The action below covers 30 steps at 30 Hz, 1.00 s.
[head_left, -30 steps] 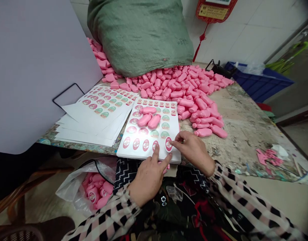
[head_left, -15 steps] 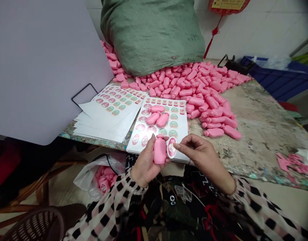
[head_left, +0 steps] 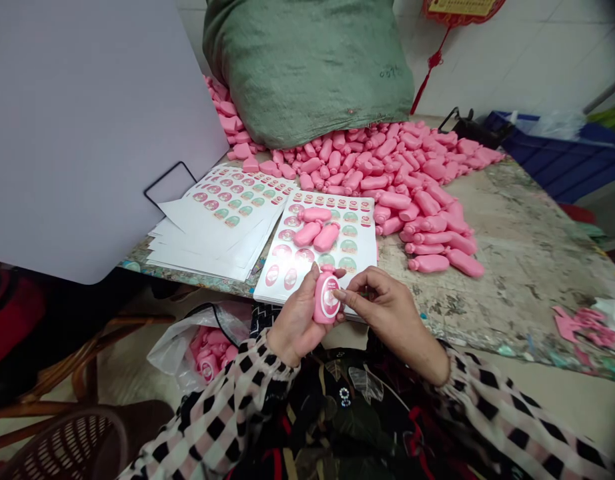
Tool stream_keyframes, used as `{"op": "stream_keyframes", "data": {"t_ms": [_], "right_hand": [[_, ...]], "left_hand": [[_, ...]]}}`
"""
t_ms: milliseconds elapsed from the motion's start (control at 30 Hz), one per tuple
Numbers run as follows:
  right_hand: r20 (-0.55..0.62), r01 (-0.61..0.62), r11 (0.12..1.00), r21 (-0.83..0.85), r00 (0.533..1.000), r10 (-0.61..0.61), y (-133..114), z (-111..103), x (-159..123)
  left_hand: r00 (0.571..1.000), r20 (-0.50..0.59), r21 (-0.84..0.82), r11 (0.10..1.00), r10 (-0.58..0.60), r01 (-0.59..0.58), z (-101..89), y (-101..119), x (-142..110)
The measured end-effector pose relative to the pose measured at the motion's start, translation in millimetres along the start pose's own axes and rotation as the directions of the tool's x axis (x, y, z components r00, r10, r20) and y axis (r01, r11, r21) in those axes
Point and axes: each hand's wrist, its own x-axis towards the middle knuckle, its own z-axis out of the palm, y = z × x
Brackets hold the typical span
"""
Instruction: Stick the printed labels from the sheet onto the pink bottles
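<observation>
My left hand (head_left: 300,320) is wrapped round a small pink toy bottle (head_left: 319,311), held upright with its cap end away from me. An oval pink-and-white sticker (head_left: 331,304) lies over the bottle's front. My right hand (head_left: 387,307) pinches the sticker's right edge between thumb and finger; whether the sticker is fully stuck down cannot be seen. Just beyond my hands is a sheet of stickers (head_left: 267,291), with three pink bottles (head_left: 307,233) lying on it.
A large heap of pink bottles (head_left: 377,160) spreads under a green sack (head_left: 307,73). More sticker sheets (head_left: 207,250) lie left, beside a grey panel (head_left: 87,133). A plastic bag (head_left: 172,350) of pink bottles hangs below the table edge. Pink scraps (head_left: 582,327) lie right.
My right hand has moved left, bringing the oval sticker from beside the bottle onto its front. My left hand still holds the bottle, shifted slightly right in view.
</observation>
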Motion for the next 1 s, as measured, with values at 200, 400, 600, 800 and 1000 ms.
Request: {"op": "stream_keyframes", "data": {"t_ms": [200,400,600,800,1000], "right_hand": [[0.027,-0.019,0.999,0.041,0.999,0.018,2.1,3.2,-0.8],[0.033,-0.032,0.998,0.058,0.999,0.031,2.8,4.1,-2.3],[0.035,-0.028,0.997,0.065,0.999,0.026,3.8,4.6,-2.8],[0.029,-0.033,0.999,0.043,0.999,0.032,7.0,6.2,-2.1],[0.024,-0.035,0.999,0.038,0.999,0.034,8.9,6.6,-2.0]], "left_hand": [[1.0,0.005,-0.022,1.0,0.001,-0.001,0.4,-0.4,0.2],[1.0,0.021,-0.028,1.0,-0.011,0.011,0.4,-0.5,0.3],[0.999,0.026,-0.031,0.999,-0.03,0.031,1.1,0.0,0.6],[1.0,0.02,-0.016,1.0,-0.012,0.012,3.9,0.0,-0.3],[1.0,0.012,0.015,1.0,0.014,-0.014,4.4,0.0,-0.5]]}}
